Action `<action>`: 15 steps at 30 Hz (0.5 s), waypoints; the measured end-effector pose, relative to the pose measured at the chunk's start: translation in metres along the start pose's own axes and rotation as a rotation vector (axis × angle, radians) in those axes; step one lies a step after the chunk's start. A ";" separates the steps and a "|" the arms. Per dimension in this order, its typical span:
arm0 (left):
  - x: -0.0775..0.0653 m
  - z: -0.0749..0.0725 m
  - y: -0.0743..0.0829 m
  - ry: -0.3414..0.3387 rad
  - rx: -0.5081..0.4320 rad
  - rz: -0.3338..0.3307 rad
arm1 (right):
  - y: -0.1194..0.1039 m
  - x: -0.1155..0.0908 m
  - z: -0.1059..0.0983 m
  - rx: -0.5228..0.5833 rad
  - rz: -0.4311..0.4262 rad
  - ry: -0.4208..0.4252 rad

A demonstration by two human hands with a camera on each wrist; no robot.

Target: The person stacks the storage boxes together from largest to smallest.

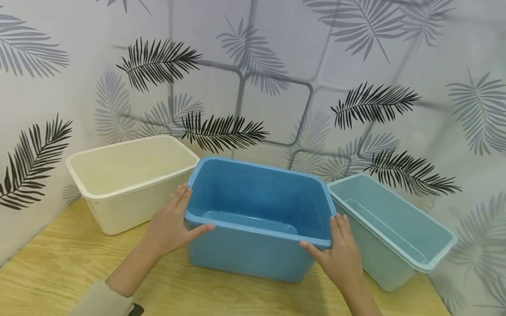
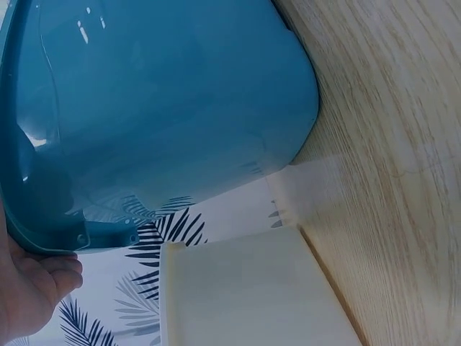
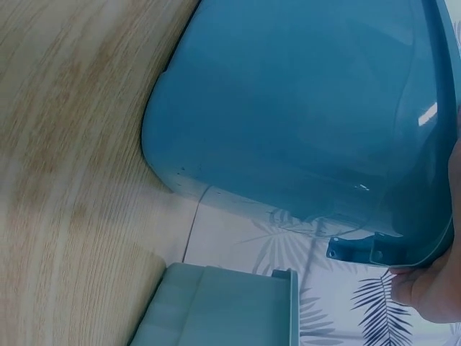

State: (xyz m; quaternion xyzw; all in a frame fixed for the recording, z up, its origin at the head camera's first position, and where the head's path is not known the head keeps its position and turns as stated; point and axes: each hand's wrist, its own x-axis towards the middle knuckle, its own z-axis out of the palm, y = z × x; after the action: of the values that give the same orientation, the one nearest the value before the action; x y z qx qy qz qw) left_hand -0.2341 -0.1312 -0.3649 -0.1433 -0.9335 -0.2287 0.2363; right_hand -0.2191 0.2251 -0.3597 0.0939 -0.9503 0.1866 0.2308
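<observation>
A blue plastic storage bin (image 1: 252,253) stands on the wooden table, its open top facing up. My left hand (image 1: 168,227) grips its left end, thumb over the front rim and fingers along the side. At the opposite end my right hand (image 1: 341,258) holds the rim the same way. In the left wrist view, curled fingers (image 2: 54,277) sit under the lip of the bin (image 2: 173,94). The right wrist view has fingers (image 3: 414,285) tucked below the rim too, and the bin's base (image 3: 155,155) at the table surface. No contents show inside the bin.
A cream bin (image 1: 134,204) stands at the left, close behind my left hand. To the right is a pale green bin (image 1: 376,255), set at an angle. Both are open-topped. A leaf-patterned wall covering (image 1: 280,49) rises behind the wooden table (image 1: 211,299).
</observation>
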 end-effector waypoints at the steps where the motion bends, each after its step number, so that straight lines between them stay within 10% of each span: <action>1: 0.000 0.000 0.000 0.002 0.001 0.002 | 0.000 -0.001 0.000 -0.002 0.000 0.002; 15: -0.005 -0.002 0.002 0.001 0.003 -0.010 | -0.002 -0.005 -0.001 -0.001 -0.007 0.028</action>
State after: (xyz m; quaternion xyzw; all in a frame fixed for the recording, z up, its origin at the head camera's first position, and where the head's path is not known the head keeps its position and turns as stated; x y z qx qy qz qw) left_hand -0.2284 -0.1317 -0.3652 -0.1381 -0.9344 -0.2284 0.2361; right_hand -0.2139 0.2244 -0.3611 0.0945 -0.9467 0.1869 0.2448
